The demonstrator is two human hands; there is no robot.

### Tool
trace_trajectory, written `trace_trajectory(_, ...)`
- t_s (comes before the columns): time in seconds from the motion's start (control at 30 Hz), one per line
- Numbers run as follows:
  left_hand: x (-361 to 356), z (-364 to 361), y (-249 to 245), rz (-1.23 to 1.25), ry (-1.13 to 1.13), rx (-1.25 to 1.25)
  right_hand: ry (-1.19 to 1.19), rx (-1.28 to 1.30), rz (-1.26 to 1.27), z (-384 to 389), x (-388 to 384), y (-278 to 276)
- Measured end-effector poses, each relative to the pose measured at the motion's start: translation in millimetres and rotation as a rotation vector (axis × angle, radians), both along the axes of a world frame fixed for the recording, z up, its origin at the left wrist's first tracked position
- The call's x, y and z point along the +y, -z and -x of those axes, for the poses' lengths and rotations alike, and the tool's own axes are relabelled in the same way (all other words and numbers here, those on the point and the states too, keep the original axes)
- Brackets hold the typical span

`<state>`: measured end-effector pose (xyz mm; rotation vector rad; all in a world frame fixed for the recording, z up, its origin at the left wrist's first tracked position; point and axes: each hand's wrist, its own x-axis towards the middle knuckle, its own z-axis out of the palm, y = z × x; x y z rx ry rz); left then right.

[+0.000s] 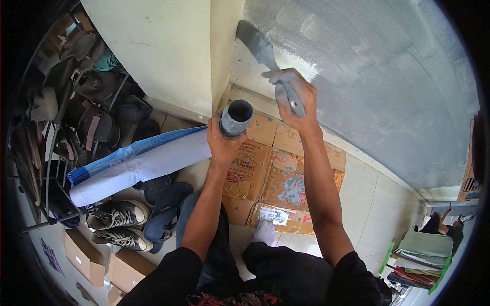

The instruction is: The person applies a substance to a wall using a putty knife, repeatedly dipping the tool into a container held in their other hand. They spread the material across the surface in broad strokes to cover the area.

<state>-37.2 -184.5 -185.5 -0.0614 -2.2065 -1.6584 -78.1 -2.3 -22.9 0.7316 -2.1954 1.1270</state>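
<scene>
My right hand (296, 97) is closed round the handle of a grey-smeared paintbrush (258, 46). Its dark bristles meet the wall (377, 76) close to the corner with the pillar, beside a pale patch low on the wall. Most of that wall carries streaky grey paint. In front of me, my left hand (224, 140) grips a small paint-coated cup (236, 121), its mouth facing up and its inside dark.
Flattened, paint-spotted cardboard (250, 168) covers the floor below my hands. A cream pillar (168, 51) stands left of the corner. Further left are a rolled banner (143, 168), a rack of shoes (97, 86), sneakers (120, 214), slippers (166, 209) and open boxes (84, 255).
</scene>
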Motion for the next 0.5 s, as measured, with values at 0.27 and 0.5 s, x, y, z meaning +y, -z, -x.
trace_trajectory(0.27, -2.2, 1.9, 15.5, 0.003, -0.010, 0.030, 0.232, 0.258, -0.288, -46.8, 36.4, 0.2)
trace_trajectory(0.5, 6.7, -9.8, 3.0, 0.022, 0.022, 0.041, 0.545, 0.057, -0.243, -129.1, 98.6, 1.9)
